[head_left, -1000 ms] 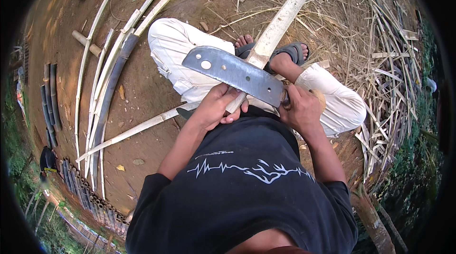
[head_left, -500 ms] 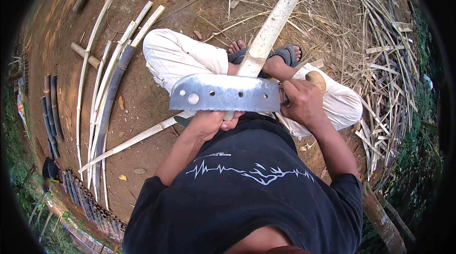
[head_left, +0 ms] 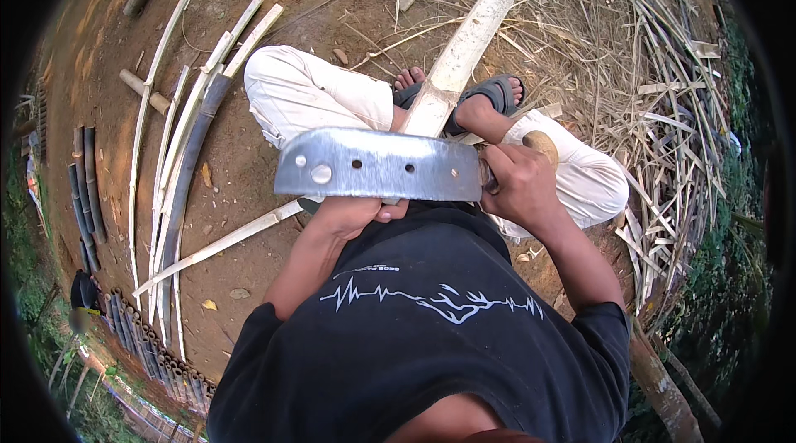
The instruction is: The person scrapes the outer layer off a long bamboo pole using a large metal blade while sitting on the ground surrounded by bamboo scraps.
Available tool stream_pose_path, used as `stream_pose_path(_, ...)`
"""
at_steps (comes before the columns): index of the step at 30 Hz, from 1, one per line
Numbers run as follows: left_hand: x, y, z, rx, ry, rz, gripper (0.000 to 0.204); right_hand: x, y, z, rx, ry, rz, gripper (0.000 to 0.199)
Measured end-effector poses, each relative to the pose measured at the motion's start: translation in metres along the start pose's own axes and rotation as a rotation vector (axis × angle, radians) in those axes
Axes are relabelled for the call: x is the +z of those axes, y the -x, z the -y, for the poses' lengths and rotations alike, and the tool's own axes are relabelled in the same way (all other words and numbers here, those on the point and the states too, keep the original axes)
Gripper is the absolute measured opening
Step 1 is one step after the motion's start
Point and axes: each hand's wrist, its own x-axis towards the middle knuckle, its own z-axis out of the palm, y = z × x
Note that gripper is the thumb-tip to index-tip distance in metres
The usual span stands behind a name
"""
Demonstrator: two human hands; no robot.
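My right hand [head_left: 524, 186] grips the wooden handle of a broad cleaver [head_left: 377, 165], whose round butt shows above my fist. Its shiny blade, pierced by several holes, lies crosswise over my lap and points left. Under the blade, my left hand [head_left: 352, 215] is closed with curled fingers, partly hidden by the metal. It appears to hold the near end of a long split bamboo strip [head_left: 477, 41], which runs out between my feet toward the top. Where the blade meets the strip is hidden from above.
Split bamboo strips [head_left: 186, 132] lie on the dirt at left, beside dark bamboo pieces [head_left: 93, 186]. One pale strip [head_left: 224, 242] slants toward my lap. Shavings [head_left: 572, 53] cover the ground ahead, and a pile of bamboo slivers [head_left: 676, 128] curves along the right.
The cleaver blade has moved slightly left and nearer, covering more of my left hand. My right hand has shifted a little left with it.
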Motion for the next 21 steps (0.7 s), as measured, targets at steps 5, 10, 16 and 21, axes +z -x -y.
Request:
stream_pose_path(5, -0.003, -0.014, -0.012, -0.063, -0.003, 0.065, 0.021, -0.005, -0.012, -0.032, 0.340, 0.120, 0.047, 0.025)
stream_pose_path(10, -0.002, -0.001, -0.010, -0.057, 0.052, 0.008, 0.023, -0.002, -0.023, -0.043, 0.215, 0.113, -0.020, 0.024)
stream_pose_path(16, -0.024, -0.001, -0.014, -0.068, 0.067, 0.013, 0.029, -0.003, -0.026, -0.053, 0.185, 0.106, 0.006, 0.024)
stream_pose_path(21, -0.033, 0.019, -0.009, -0.116, 0.110, 0.035, 0.028, 0.000, -0.052, -0.128, 0.328, 0.247, 0.007, 0.018)
